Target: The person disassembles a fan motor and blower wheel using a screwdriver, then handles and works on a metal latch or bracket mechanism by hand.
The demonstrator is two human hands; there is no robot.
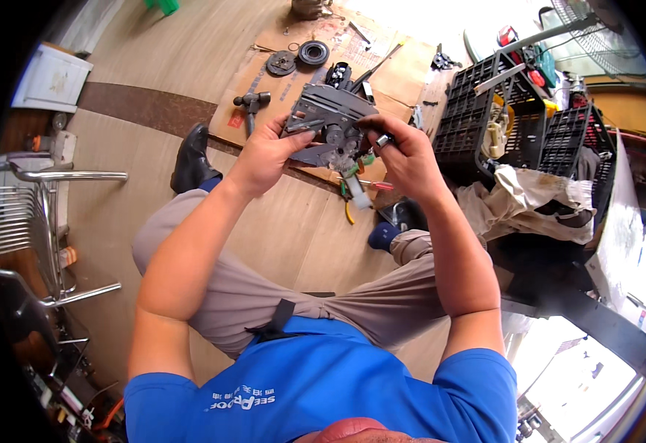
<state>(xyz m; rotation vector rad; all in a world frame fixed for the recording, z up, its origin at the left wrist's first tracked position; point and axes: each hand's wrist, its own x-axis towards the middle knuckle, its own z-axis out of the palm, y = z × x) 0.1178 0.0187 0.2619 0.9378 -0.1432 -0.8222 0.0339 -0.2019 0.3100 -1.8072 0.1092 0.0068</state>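
Both forearms rise from the lap, elbows bent. The left hand (264, 155) grips the grey metal mechanism (328, 122) by its left edge; the right hand (404, 155) pinches its right side. Beyond lie cardboard (396, 74), a hammer (251, 103) and black crates (470, 118).

Both my forearms come up from the lower edge, bare to short blue sleeves, elbows bent and spread wide, converging ahead of my knees. My left hand (262, 156): wrist straight, back toward me, grip closed, thumb pointing right, fingers curled out of sight behind. My right hand (405, 156): wrist flexed inward, fingers curled in a pinch, ring on one finger. Hands near, not touching.
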